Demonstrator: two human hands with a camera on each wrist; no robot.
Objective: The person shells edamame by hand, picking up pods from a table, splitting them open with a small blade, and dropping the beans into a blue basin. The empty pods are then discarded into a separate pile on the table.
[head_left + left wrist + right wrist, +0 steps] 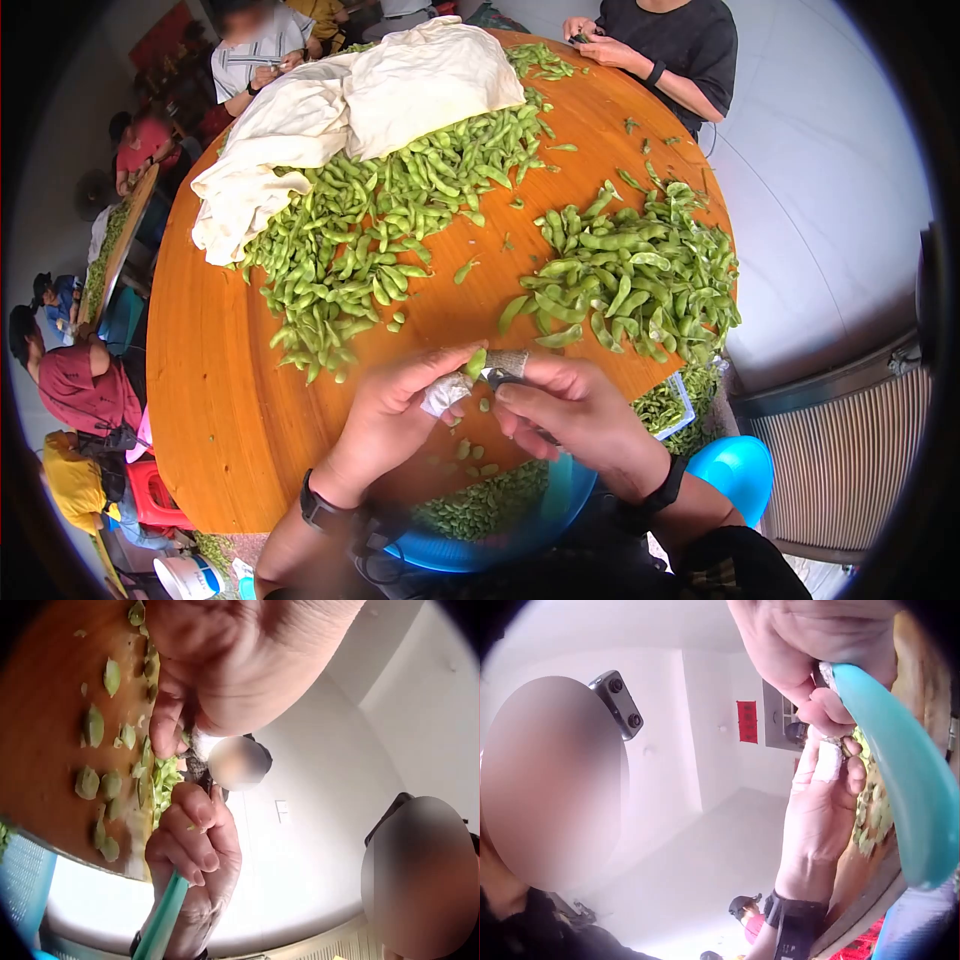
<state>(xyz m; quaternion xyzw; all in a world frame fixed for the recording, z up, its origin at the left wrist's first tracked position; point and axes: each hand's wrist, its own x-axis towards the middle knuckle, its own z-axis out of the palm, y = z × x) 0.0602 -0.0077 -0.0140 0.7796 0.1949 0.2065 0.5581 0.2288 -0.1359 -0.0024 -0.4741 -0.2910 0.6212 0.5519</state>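
Above the counter (230, 420), the left hand (385, 405) pinches a green pod (477, 362), and the right hand (580, 405) grips a turquoise-handled tool (900, 772). Should the tool slip on the pod, it could nick a wrapped finger (445, 395).

A round, orange-brown wooden table (210, 400) fills the middle of the room. A second, smaller-looking table (138, 222) stands at the left, with a red plastic stool (155, 497) nearer. At near right is a tan ribbed panel (840, 440) with a dark frame. The white wall (300, 772) bears a switch-like plate (281, 811); a red sheet (747, 722) hangs farther off. Light glares white low in both wrist views.
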